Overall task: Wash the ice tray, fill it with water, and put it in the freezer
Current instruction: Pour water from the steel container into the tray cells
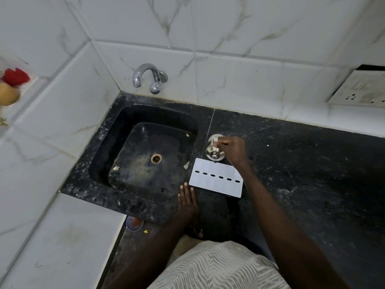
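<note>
Head view. Black stone table with a black sink sunk into it; the tap is on the wall behind the sink and no water is running.

The white ice tray lies flat on the table just right of the sink, its left corner close to the sink's rim. A row of six dark ovals runs down its middle. I cannot tell whether it is face up or face down.

Right hand, right of the sink and behind the tray: fingers curled, pinching the upper rim of a small steel pot that sits at the tray's far edge.

Left hand, at the sink's front right corner: flat on the table, fingers straight, holding nothing. Its fingertips are just beside the tray's near left corner; whether they touch it is unclear.

Washing looks not yet begun.

Risks, as judged:
- Lifting or dragging the pot could knock the tray, since the two sit so close.
- There are scraps on the sink floor near the drain; a tray set down there would pick up dirt.
- A wall socket is far right of the sink; a hard tap flow might splash toward it.
</note>
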`<move>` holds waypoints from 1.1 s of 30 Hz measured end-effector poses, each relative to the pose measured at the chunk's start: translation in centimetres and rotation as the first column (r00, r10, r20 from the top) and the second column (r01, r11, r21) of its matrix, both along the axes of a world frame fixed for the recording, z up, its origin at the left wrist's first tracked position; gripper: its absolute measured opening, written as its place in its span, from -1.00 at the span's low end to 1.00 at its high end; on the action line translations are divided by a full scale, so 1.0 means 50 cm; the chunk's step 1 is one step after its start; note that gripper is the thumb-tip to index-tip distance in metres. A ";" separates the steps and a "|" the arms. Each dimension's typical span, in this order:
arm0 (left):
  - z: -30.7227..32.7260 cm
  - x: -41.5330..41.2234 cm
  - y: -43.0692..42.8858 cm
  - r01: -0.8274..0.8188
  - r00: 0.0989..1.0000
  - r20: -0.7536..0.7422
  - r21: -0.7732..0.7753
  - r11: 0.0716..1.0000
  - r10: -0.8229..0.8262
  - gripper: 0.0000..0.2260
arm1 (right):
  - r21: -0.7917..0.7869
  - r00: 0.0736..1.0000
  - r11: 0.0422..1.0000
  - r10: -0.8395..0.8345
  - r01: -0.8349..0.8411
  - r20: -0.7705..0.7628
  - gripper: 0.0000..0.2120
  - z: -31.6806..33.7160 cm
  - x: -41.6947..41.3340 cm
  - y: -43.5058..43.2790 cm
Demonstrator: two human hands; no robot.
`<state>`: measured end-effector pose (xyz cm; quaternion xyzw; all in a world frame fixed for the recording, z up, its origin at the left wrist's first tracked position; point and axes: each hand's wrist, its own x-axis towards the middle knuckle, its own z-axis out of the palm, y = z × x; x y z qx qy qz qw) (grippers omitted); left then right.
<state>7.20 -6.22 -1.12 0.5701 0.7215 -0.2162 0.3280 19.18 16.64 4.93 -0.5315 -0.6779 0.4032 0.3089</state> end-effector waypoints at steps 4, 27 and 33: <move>0.004 -0.001 0.001 0.016 1.000 -0.002 -0.008 1.000 -0.016 0.42 | 0.008 1.000 1.000 -0.002 0.002 -0.005 -0.82 0.003 0.001 0.001; -0.006 0.002 -0.002 -0.019 1.000 0.009 0.014 1.000 0.019 0.44 | -0.014 1.000 1.000 -0.022 0.022 -0.001 -0.79 -0.030 -0.056 -0.034; 0.017 0.005 -0.006 -0.032 0.999 0.029 0.039 0.999 0.031 0.22 | 0.028 0.999 1.000 -0.007 0.006 0.051 -0.80 -0.032 -0.055 -0.034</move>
